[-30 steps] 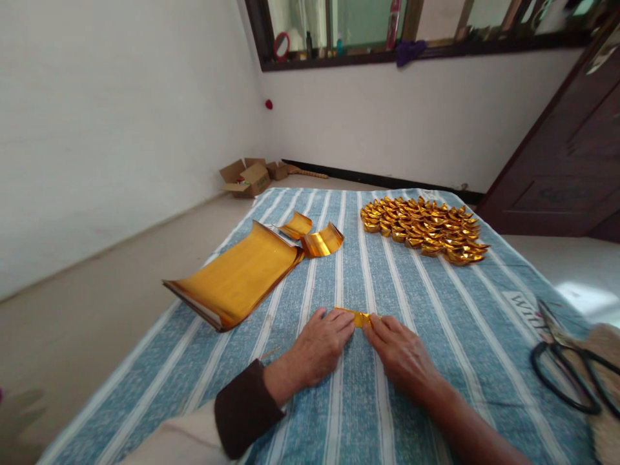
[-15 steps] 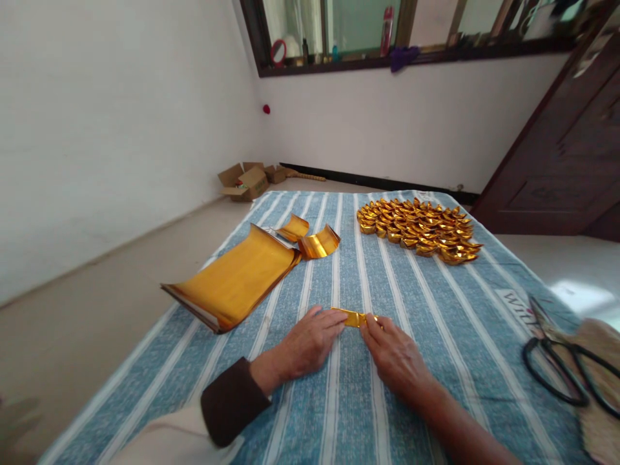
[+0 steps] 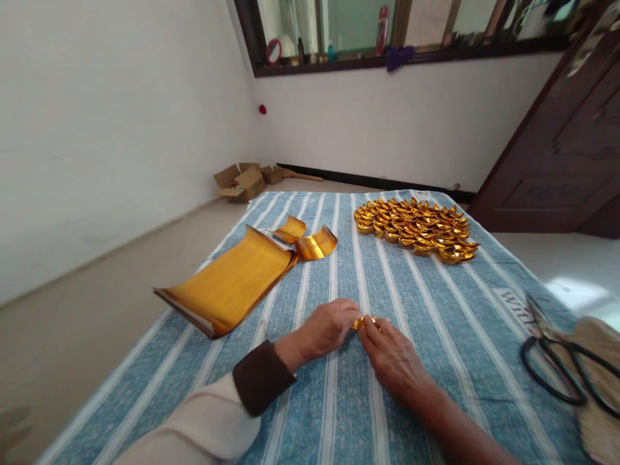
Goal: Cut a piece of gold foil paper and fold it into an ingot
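Observation:
A small folded strip of gold foil paper [image 3: 357, 323] lies on the striped cloth between my hands, mostly covered by fingers. My left hand [image 3: 330, 328] is closed with its fingertips at the strip's left end. My right hand [image 3: 391, 355] pinches the other end, thumb and fingers pressed together. Beyond them lies a stack of gold foil sheets [image 3: 232, 278], its edges curling up. Two curled gold pieces [image 3: 317, 244] rest at its far corner. To the far right sits a cluster of folded gold paper ingots [image 3: 414, 226], packed in rows.
The blue and white striped cloth [image 3: 320, 400] covers the table. Black-handled scissors [image 3: 549, 349] lie at the right edge, partly over a tan cloth-like piece [image 3: 598, 387]. An open cardboard box [image 3: 242, 184] stands on the floor behind, and a dark door [image 3: 547, 142] is at right.
My left hand has moved right, towards my right hand, and its fingers have curled in. Less of the gold strip shows between the hands. My right hand keeps its pinch.

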Tool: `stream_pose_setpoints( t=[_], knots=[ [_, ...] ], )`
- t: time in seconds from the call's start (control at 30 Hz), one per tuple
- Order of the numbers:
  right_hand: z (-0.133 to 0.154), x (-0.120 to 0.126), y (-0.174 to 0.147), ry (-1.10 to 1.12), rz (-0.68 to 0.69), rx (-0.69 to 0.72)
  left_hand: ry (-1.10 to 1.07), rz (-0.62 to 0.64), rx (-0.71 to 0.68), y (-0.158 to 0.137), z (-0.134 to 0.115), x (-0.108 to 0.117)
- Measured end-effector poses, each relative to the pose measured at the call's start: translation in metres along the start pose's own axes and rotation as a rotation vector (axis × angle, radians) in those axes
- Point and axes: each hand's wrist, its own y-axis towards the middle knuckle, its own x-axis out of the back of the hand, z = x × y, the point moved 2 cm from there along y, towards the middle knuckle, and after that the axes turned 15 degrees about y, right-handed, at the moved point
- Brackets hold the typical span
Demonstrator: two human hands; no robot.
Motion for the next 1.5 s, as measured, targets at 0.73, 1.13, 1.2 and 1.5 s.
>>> stream_pose_setpoints(
  t=[0.73,1.13,1.2,1.5],
  knots=[
    [-0.003,0.001,-0.008,0.159,-0.03,-0.049,0.162,0.008,-0.1,-0.005,-0.001,-0.014],
    [-0.008,0.009,-0.01,0.257,-0.024,-0.05,0.126,-0.009,-0.074,-0.007,0.001,-0.019],
    [-0.007,0.006,-0.011,0.241,-0.01,-0.059,0.119,0.001,-0.068,-0.007,0.001,-0.019],
    [-0.006,0.015,-0.009,0.366,-0.076,-0.101,0.078,-0.001,-0.039,-0.008,0.001,-0.018]
  ],
)
